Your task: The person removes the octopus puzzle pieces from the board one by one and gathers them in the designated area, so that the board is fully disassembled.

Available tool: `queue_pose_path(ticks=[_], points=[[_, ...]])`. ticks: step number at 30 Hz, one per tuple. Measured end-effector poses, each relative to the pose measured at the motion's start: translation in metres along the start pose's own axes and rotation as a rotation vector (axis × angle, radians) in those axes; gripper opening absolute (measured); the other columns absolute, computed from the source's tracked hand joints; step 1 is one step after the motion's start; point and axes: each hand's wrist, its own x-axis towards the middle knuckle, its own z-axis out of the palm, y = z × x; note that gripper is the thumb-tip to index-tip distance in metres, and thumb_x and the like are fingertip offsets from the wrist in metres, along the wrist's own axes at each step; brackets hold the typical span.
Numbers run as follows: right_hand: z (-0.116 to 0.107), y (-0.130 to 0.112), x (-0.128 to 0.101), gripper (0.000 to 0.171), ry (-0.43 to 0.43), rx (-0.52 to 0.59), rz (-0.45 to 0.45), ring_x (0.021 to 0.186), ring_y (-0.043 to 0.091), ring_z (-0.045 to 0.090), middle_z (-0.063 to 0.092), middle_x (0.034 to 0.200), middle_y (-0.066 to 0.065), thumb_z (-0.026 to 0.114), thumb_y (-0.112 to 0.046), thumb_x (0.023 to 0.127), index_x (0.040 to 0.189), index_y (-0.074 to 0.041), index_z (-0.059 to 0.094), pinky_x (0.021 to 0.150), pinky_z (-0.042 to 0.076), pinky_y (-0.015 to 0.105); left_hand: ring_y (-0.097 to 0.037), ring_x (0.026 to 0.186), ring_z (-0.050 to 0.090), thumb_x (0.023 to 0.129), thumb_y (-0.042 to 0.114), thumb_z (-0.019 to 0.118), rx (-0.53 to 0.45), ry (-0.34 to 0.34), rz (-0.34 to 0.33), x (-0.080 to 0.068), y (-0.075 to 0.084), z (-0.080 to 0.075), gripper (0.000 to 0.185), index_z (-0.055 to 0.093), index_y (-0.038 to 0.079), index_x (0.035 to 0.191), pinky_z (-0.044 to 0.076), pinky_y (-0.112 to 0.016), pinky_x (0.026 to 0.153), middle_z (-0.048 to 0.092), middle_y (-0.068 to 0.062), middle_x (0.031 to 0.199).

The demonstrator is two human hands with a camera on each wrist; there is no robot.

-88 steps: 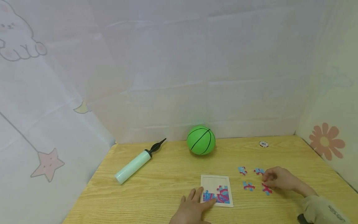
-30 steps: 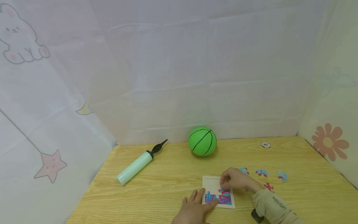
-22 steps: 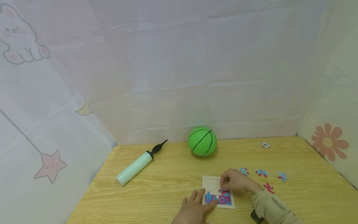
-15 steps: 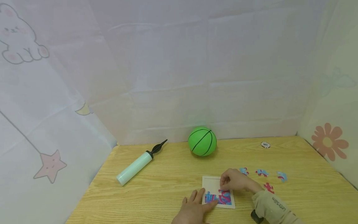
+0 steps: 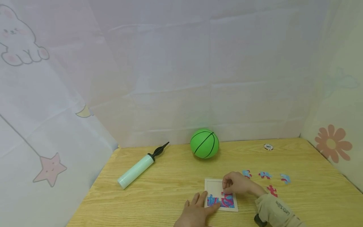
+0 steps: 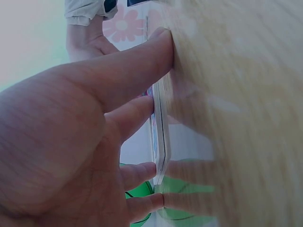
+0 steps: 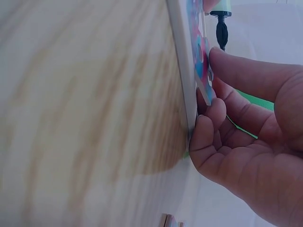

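Note:
A small wooden puzzle tray lies near the table's front edge, its near half filled with pink and blue pieces. My left hand lies flat with straight fingers against the tray's left edge. My right hand is over the tray's right side. Its thumb and curled fingers pinch a pink and blue puzzle piece at the tray's rim. Several loose pieces lie to the right of the tray.
A green ball rests against the back wall. A mint hand pump lies at the left. A small white disc sits at the back right. Fabric walls close off the table on three sides.
My right hand left the loose pieces and came to the tray with a piece; over the last second it only shifted slightly there. My left hand has stayed on the tray.

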Motion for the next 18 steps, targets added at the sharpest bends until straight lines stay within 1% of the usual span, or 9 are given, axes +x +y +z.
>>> queue_pose_path(ticks=[6, 11, 18], points=[[0.0012, -0.0001, -0.0013, 0.011, 0.012, -0.004, 0.011, 0.065, 0.008, 0.052, 0.058, 0.072, -0.003, 0.073, -0.005, 0.081, 0.079, -0.007, 0.062, 0.059, 0.043, 0.023, -0.033, 0.139, 0.028, 0.073, 0.068, 0.066, -0.029, -0.021, -0.011, 0.0004, 0.0003, -0.0009, 0.072, 0.038, 0.058, 0.138, 0.033, -0.061, 0.100, 0.027, 0.001, 0.153], [0.0014, -0.0005, -0.0025, 0.012, 0.016, 0.003, 0.019, 0.065, 0.009, 0.052, 0.058, 0.073, -0.003, 0.073, -0.004, 0.081, 0.079, -0.007, 0.061, 0.059, 0.043, 0.024, -0.033, 0.139, 0.028, 0.073, 0.067, 0.067, -0.035, -0.031, -0.020, 0.0007, 0.0004, -0.0001, 0.071, 0.038, 0.059, 0.137, 0.033, -0.062, 0.101, 0.026, 0.004, 0.153], [0.0007, -0.0009, -0.0033, 0.014, 0.021, 0.004, 0.012, 0.065, 0.008, 0.053, 0.060, 0.072, -0.003, 0.074, -0.006, 0.080, 0.079, -0.008, 0.061, 0.059, 0.044, 0.024, -0.033, 0.140, 0.027, 0.072, 0.066, 0.068, -0.043, -0.040, -0.026, 0.0017, -0.0004, -0.0003, 0.072, 0.038, 0.059, 0.137, 0.032, -0.061, 0.101, 0.026, 0.003, 0.154]])
